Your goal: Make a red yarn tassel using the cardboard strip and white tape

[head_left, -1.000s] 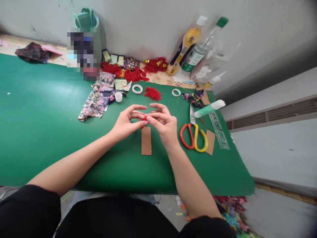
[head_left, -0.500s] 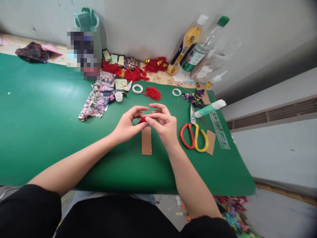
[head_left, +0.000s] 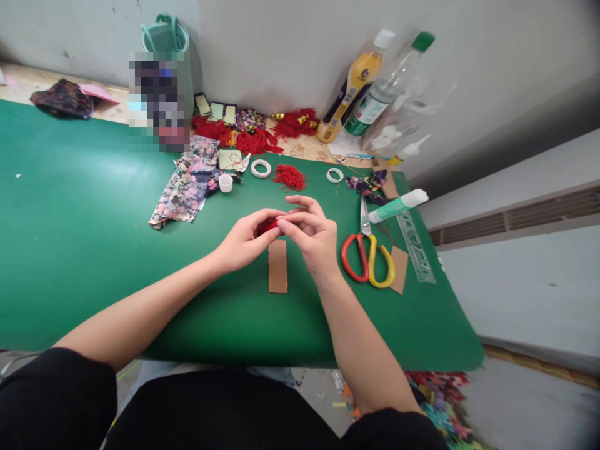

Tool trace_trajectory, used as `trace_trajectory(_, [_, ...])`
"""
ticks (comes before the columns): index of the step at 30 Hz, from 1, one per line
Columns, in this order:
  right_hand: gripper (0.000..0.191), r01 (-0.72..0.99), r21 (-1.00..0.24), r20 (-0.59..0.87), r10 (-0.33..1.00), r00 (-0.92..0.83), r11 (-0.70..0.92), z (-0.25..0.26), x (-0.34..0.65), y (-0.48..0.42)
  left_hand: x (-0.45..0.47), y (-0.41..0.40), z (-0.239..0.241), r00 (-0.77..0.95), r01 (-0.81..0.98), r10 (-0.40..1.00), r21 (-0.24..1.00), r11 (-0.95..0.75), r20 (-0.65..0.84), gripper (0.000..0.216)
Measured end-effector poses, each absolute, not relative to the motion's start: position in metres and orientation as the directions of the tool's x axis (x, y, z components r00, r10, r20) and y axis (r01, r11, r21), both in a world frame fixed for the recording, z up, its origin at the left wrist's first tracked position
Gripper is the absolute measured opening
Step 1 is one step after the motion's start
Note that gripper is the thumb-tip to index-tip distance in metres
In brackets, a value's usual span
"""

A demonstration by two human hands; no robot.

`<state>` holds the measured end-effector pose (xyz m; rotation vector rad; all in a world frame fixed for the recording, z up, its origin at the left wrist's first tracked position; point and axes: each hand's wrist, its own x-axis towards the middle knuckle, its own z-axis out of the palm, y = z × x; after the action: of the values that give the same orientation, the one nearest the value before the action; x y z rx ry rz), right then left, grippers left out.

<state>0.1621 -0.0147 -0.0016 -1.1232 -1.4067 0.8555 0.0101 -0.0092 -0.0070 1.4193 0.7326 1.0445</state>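
My left hand (head_left: 244, 242) pinches a small bundle of bright red thread (head_left: 269, 225) between the thumb and the bent fingers. My right hand (head_left: 315, 240) pinches the right end of the same bundle with the thumb and a finger, and its far fingers are partly spread and curved to the left. The fingertips of both hands meet at this bundle, which is mostly hidden by them.

Just nearer to me than the bundle, a brown rectangular piece of cardboard (head_left: 278, 269) lies on the green tabletop (head_left: 103, 250). Beyond my hands there is a loose pile of red threads (head_left: 290, 177), between one white tape ring (head_left: 261, 175) on the left and another white ring (head_left: 334, 182) on the right. To the right of my right hand lie the metal scissors with one red and one yellow handle (head_left: 365, 229), and near their blades a green and white glue stick (head_left: 396, 206). Farther to the left, a flowered cloth (head_left: 185, 187) lies beside a small white round cap (head_left: 225, 184).
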Motion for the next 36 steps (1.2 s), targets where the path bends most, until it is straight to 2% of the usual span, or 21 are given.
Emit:
trace_trajectory(12, [0.015, 0.192, -0.927, 0.339, 0.938, 0.065, 0.322, 0.0, 0.164, -0.016, 0.009, -0.009, -0.006, 0.419, 0.092, 0.887, 0.963, -0.253, 0.193, 0.027])
trace_trajectory(18, [0.018, 0.143, -0.948, 0.295, 0.954, 0.056, 0.285, -0.002, 0.165, -0.013, 0.01, -0.01, -0.005, 0.429, 0.084, 0.885, 0.968, -0.237, 0.18, 0.028])
trace_trajectory(22, [0.023, 0.155, -0.954, 0.265, 0.963, 0.041, 0.256, -0.004, 0.172, -0.006, 0.01, -0.008, -0.007, 0.367, 0.023, 0.918, 0.985, -0.17, 0.15, 0.028])
trace_trajectory(26, [0.015, 0.386, -0.884, 0.298, 0.954, 0.034, 0.263, -0.008, 0.186, 0.002, 0.008, -0.002, -0.01, 0.222, -0.058, 0.972, 0.996, -0.067, 0.079, 0.028])
trace_trajectory(31, [0.003, 0.75, -0.616, 0.336, 0.941, -0.028, 0.242, -0.02, 0.197, 0.009, 0.007, 0.0, -0.011, 0.161, -0.117, 0.986, 0.993, -0.03, 0.048, 0.026])
trace_trajectory(36, [0.003, 0.869, -0.48, 0.245, 0.969, 0.0, 0.121, -0.029, 0.195, 0.014, 0.008, -0.002, -0.01, 0.161, -0.112, 0.986, 0.993, -0.032, 0.05, 0.025])
